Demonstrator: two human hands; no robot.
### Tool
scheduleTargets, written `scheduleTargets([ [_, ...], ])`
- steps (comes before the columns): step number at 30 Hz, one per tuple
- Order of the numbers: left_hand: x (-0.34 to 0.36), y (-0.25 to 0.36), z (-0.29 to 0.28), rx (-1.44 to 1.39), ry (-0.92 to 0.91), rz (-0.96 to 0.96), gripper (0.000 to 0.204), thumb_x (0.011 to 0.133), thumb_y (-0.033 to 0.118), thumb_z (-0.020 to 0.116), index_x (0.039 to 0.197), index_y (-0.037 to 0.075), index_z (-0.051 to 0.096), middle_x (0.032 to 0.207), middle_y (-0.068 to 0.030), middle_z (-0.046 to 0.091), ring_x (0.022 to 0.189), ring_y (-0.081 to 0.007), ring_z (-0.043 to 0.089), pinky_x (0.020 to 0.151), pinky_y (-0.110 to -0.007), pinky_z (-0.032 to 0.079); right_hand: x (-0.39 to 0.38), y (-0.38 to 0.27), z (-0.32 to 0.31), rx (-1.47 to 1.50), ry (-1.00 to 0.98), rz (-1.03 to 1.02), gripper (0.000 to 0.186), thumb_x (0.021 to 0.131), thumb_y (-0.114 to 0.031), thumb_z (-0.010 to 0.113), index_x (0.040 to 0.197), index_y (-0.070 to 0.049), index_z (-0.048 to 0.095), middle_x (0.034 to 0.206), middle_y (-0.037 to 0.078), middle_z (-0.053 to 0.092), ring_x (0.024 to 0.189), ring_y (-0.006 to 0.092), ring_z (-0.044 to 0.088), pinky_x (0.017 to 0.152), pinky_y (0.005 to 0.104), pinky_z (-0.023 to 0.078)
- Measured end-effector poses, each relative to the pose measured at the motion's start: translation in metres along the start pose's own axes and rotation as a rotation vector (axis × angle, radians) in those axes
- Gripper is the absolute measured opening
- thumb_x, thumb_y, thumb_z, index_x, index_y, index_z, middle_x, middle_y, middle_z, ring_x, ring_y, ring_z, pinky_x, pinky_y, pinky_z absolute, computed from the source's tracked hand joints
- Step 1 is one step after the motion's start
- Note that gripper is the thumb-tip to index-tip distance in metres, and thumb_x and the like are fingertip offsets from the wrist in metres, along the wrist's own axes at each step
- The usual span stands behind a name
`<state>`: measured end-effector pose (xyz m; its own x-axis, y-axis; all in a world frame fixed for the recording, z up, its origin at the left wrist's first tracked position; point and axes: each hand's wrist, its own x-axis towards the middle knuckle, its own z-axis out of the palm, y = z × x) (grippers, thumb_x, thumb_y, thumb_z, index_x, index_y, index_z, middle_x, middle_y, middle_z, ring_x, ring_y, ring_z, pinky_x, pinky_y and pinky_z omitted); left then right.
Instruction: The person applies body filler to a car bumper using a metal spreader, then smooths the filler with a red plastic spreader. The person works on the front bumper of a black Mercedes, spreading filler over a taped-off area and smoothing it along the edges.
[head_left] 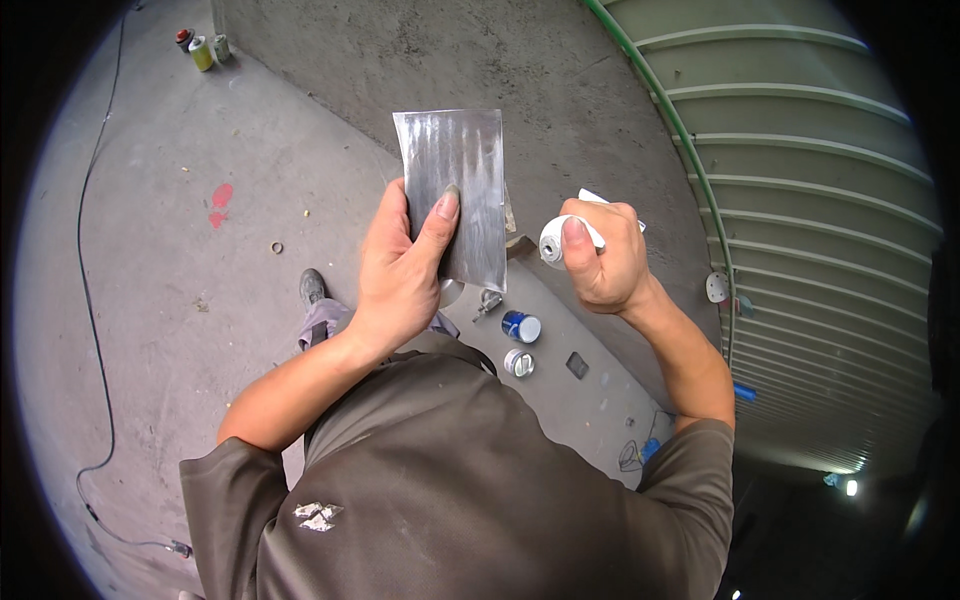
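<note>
So the left hand point(410, 250) has a shiny silver rectangular metal sheet point(475, 225) pinched, thumb flat on its face and fingers tucked round the back. It's up in the air in front of the chest, tall side roughly pointing away. The right hand point(608, 255) is off to the right, curled tight around a white rounded object with a dark dot in its end point(551, 236), thumb pressed on it; can't really tell what it is. The two are well apart.

Lower down, between the arms, there's a blue can with a white lid point(520, 326), and just nearer a small silvery round container point(519, 363). A dark flat rectangle point(577, 365) lies to their right. Far left on the grey floor point(160, 300) there's a yellow canister point(201, 54), and a ribbed pale-green wall point(790, 113) runs down the right.
</note>
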<state>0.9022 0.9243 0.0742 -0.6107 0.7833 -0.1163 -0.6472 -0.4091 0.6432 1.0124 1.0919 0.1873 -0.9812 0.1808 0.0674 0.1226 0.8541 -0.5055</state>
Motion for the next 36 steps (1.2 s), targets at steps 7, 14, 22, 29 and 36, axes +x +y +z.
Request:
scheduleTargets([
  [7,0.008,-0.005,0.02,0.115,0.029,0.081,0.033,0.108,0.029,0.055,0.12,-0.001,0.053,0.103,-0.0043,0.064,0.093,-0.0072,0.056,0.082,-0.027,0.049,0.01,-0.006,-0.011,-0.116,0.017,-0.054,0.043,0.097,-0.022,0.056,0.062,-0.002,0.043,0.052,0.014,0.043,0.043,0.0335,0.045,0.045,0.0396,0.037],
  [14,0.01,-0.003,0.026,0.109,-0.018,0.033,0.027,0.11,0.023,0.051,0.127,0.003,0.051,0.11,-0.0005,0.061,0.1,-0.0048,0.055,0.089,-0.024,0.047,0.019,-0.01,-0.021,-0.443,0.04,-0.274,0.036,0.093,-0.025,0.062,0.066,-0.005,0.048,0.055,0.01,0.047,0.046,0.0312,0.049,0.047,0.04,0.041],
  [22,0.015,-0.005,0.036,0.064,0.019,0.084,0.028,0.11,0.025,0.048,0.123,0.0,0.049,0.104,-0.0052,0.062,0.092,-0.0089,0.056,0.083,-0.029,0.05,0.026,-0.018,-0.032,-0.703,0.012,-0.471,0.035,0.089,-0.027,0.063,0.064,-0.008,0.048,0.056,0.006,0.045,0.047,0.0247,0.049,0.05,0.035,0.043],
  [29,0.02,-0.007,0.039,0.021,0.017,0.035,0.025,0.11,0.021,0.049,0.126,0.002,0.051,0.113,-0.0031,0.063,0.1,-0.0069,0.059,0.089,-0.026,0.049,0.021,-0.011,-0.039,-0.817,-0.036,-0.569,0.036,0.086,-0.028,0.064,0.062,-0.01,0.045,0.057,0.004,0.041,0.047,0.0216,0.045,0.05,0.0337,0.04],
  [36,0.037,0.017,0.026,-0.343,0.133,-0.147,0.024,0.109,0.024,0.047,0.115,0.002,0.056,0.096,-0.0072,0.067,0.08,-0.0165,0.066,0.072,-0.031,0.056,0.004,-0.005,-0.038,-0.555,-0.101,-0.292,0.039,0.09,-0.039,0.065,0.08,-0.003,0.054,0.067,0.01,0.051,0.059,0.0293,0.054,0.057,0.0393,0.045],
])
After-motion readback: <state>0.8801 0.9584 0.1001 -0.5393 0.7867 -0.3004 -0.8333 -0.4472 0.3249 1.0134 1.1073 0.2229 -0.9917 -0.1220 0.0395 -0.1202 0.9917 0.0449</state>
